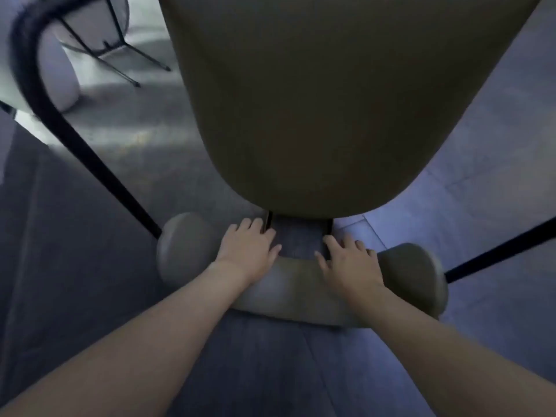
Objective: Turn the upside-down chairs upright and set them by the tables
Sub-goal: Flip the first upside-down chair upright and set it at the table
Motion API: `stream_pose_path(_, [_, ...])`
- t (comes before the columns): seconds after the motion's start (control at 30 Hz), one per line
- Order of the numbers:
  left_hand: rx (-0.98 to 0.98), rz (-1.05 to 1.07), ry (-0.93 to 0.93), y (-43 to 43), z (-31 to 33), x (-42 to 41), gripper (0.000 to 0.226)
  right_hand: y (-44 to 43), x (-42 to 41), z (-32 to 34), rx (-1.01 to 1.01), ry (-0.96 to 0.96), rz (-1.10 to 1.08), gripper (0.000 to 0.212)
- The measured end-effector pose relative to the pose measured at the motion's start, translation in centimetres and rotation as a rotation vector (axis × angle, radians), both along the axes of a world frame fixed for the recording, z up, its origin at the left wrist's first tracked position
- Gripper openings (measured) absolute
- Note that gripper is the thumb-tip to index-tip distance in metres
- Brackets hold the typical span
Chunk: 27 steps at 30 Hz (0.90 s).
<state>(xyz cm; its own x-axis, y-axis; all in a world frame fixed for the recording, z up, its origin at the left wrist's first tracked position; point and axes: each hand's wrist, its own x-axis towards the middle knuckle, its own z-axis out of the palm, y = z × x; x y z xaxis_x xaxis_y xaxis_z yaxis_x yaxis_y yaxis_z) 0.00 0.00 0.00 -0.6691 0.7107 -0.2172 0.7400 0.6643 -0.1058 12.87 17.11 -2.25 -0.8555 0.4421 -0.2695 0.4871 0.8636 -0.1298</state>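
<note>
At the bottom middle of the view, over the dark grey floor (90, 296), lies the padded backrest bar (294, 293) of an olive-brown chair (331, 100); it is a thick curved roll with rounded ends, and it is the landmark for all the rest. Above this bar the wide seat shell of the chair fills the upper middle of the view; two short dark posts join the shell to the bar, and floor shows through the gap between them. The left hand (249, 251) rests on the left half of the bar, palm down; its fingers (255, 227) are spread and reach over the top edge toward the left post; they lie flat, so a firm grasp cannot be told. The right hand (352, 260) lies on the right half of the bar in the same manner, fingers loosely spread and pointing to the right post. From behind the left end of the bar a black metal leg (90, 164) rises slantwise and bends at the upper left; a second black leg (496, 251) goes out from the right end. Far up and left of the bar stands a pale chair (96, 22) with thin black legs, beside a white rounded base (57, 73); both are blurred.
</note>
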Motion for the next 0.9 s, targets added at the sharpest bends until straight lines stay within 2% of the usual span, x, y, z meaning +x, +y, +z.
stream_pose_path(0.1, [-0.071, 0.022, -0.022, 1.0, -2.9, -1.3, 0.048, 0.4, -0.9, -2.6, 0.072, -0.084, -0.003, 0.046])
stream_pose_path(0.33, [-0.318, 0.089, -0.274, 1.4, -6.9, -3.5, 0.058, 0.9, -2.1, -5.6, 0.116, -0.378, 0.078, 0.061])
stream_pose_path(0.53, [-0.332, 0.12, -0.329, 2.7, -9.1, -3.4, 0.067, 0.9, -2.5, -6.7, 0.126, -0.385, 0.116, 0.066])
stream_pose_path(0.73, [-0.294, 0.121, -0.24, 2.9, -10.6, -2.7, 0.067, 0.3, -2.8, -8.0, 0.151, -0.327, 0.118, 0.066])
stream_pose_path(0.9, [-0.303, 0.133, -0.261, 2.5, -11.1, -1.3, 0.068, 0.1, -1.1, -8.2, 0.152, -0.287, 0.1, 0.066])
